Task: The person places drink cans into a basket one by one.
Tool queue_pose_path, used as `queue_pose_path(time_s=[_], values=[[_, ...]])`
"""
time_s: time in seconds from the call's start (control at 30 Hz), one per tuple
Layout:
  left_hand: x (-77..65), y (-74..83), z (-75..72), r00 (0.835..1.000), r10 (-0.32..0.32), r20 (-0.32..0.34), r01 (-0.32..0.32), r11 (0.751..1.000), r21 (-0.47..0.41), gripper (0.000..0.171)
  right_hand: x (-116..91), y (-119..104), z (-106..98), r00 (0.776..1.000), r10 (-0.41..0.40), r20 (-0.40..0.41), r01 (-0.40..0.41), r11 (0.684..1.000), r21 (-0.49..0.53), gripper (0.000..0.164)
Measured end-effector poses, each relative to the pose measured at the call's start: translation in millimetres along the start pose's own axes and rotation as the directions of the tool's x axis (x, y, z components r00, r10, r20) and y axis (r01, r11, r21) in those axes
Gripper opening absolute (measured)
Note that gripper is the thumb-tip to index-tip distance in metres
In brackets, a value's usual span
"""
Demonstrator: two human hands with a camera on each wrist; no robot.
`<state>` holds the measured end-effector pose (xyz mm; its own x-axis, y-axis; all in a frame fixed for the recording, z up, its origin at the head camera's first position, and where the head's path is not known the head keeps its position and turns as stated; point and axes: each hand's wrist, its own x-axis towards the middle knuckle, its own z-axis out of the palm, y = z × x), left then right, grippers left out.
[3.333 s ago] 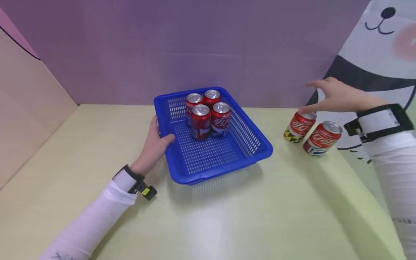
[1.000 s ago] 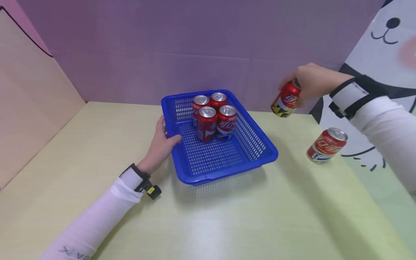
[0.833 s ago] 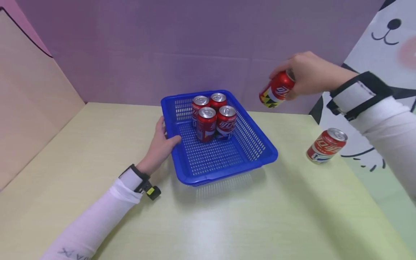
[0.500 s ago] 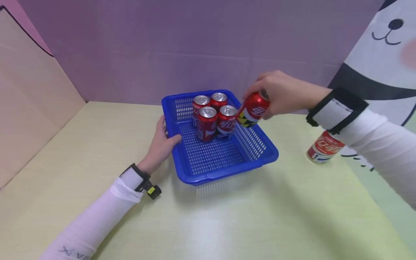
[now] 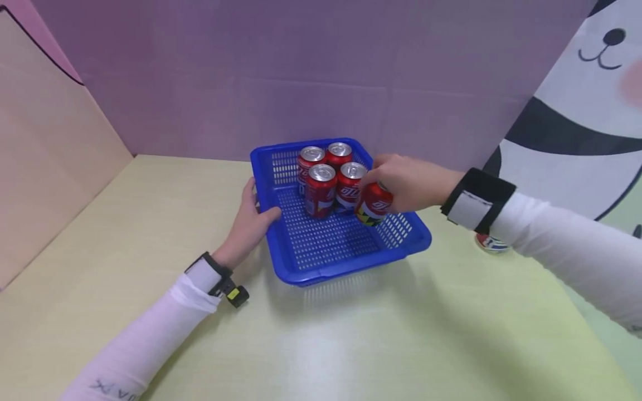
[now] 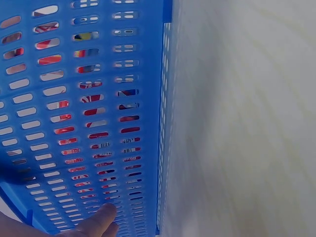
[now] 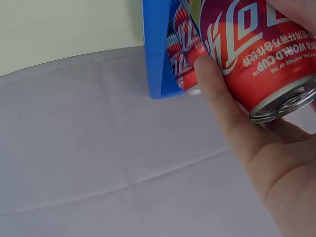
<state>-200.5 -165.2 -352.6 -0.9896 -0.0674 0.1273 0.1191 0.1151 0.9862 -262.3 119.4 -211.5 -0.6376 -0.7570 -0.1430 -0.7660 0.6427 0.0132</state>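
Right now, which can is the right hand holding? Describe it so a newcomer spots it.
Find the blue basket mid-table. Four upright red cans cluster at its far end; the right hand grips a fifth can just right of them. Only this one is tilted and has a yellow-and-black pattern at its base.

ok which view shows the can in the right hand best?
Right wrist: the can fills the frame, label and rim sharp, fingers wrapped round it. Head view shows it small, inside the basket, top hidden by the right hand. Left wrist shows only basket mesh.
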Motion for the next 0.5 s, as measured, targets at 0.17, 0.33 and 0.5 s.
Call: queue_pose_path(time_s=[0.17,0.33,0.5], values=[[-0.8,-0.1,-3.3,1.0,0.008,-0.017,-0.008,1.0,0.005,0.09,9.2,-5.5,6.5,0.998,-0.03,0.062,0.029,1.0,0.007,0.059],[-0.1,-2.1,-2.4,1.0,0.008,-0.01,-0.008,1.0,0.005,0.088,15.2,-7.6,18.4,0.995,-0.043,0.093,0.04,0.999,0.031,0.058],[-0.4,-1.4,0.4,1.0,0.002,0.003,-0.002,1.0,0.001,0.088,16.5,-8.6,27.5,0.996,-0.052,0.077,0.049,0.998,0.032,0.059]])
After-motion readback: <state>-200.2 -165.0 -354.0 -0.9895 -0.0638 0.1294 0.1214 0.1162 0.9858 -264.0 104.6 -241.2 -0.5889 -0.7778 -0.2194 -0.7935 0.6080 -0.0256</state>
